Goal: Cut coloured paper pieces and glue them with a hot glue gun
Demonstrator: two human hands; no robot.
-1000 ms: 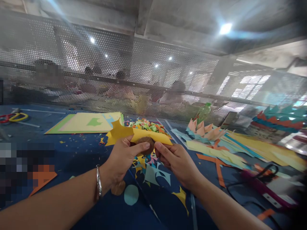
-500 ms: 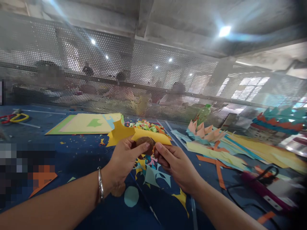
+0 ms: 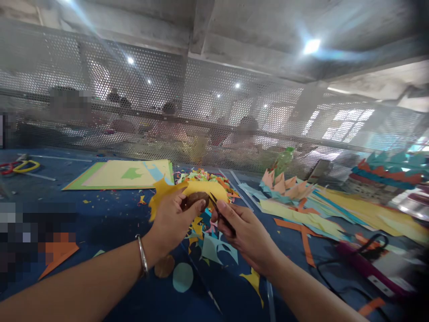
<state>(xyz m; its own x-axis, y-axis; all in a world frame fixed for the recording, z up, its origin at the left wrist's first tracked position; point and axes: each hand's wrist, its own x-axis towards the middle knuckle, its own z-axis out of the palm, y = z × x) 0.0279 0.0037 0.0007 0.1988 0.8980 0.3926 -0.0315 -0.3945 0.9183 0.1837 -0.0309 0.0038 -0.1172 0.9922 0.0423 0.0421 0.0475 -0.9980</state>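
The left hand [image 3: 170, 219] pinches a brown disc [image 3: 193, 199] against the yellow paper [image 3: 197, 190], held above the table between the hands; the sheet, flatter a moment earlier, now curls around the disc. The right hand [image 3: 246, 232], previously bare at the edge, now grips small scissors [image 3: 219, 212] with blades meeting the paper, suggesting cutting around the disc. Below lie coloured scraps [image 3: 214, 243]; right of the hands, paper strips [image 3: 301, 214] and a cable [image 3: 351, 255].

shared craft workshop: coloured paper sheets [image 3: 124, 174], scraps [image 3: 214, 243] on blue worktable [image 3: 110, 223], perforated metal divider [image 3: 167, 103], people behind.
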